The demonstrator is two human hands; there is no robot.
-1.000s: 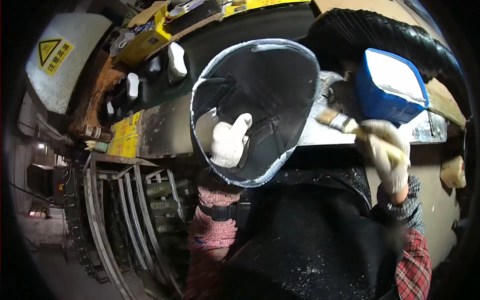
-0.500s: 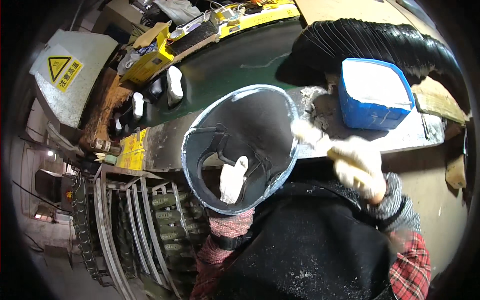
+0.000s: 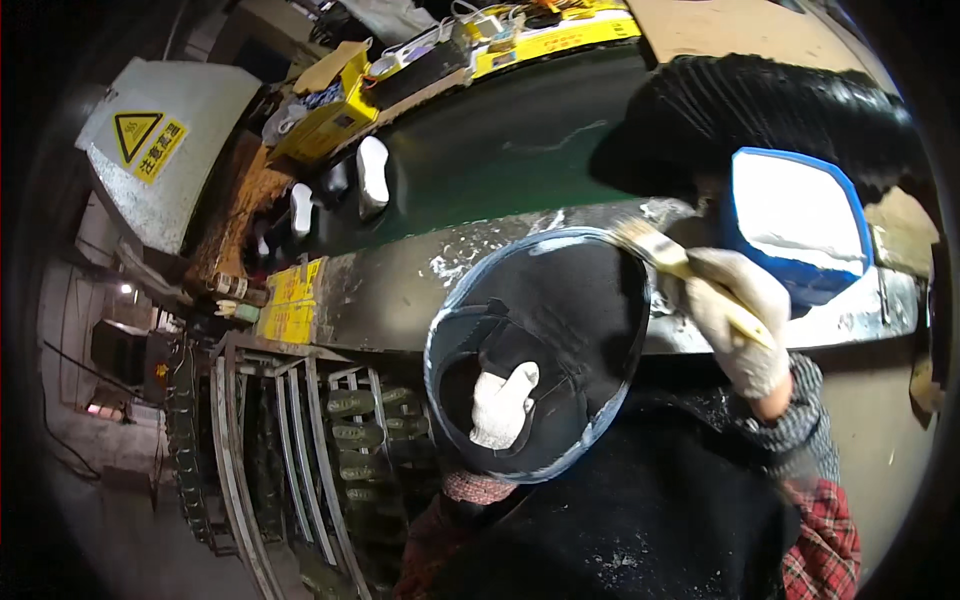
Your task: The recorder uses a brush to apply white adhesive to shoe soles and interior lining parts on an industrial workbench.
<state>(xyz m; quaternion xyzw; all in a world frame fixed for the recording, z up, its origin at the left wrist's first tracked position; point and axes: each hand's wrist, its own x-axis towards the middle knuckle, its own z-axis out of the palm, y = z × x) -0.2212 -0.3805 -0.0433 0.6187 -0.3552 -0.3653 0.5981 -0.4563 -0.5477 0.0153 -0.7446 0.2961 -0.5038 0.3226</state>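
A hollow black piece (image 3: pixel 595 310) with a white-smeared rim is held up in front of the person's dark apron (image 3: pixel 560 540), its wide mouth facing the camera and its upper edge overlapping the near side of the table (image 3: pixel 380 290). The white-gloved left hand (image 3: pixel 502 408) shows inside that mouth; whether its fingers grip the lining cannot be told. The gloved right hand (image 3: pixel 740 320) is clenched around the pale handle of a paintbrush (image 3: pixel 648 245), whose bristles lie at the rim's upper right. Just beyond this hand, a blue tub (image 3: pixel 812 282) of white paste (image 3: pixel 800 205) stands on the table. Behind are a green belt (image 3: pixel 480 160) carrying white-soled shoes (image 3: pixel 373 175) and a ridged black sheet (image 3: pixel 760 120); at lower left, a metal rack (image 3: pixel 228 440) holds olive shoes (image 3: pixel 355 436).
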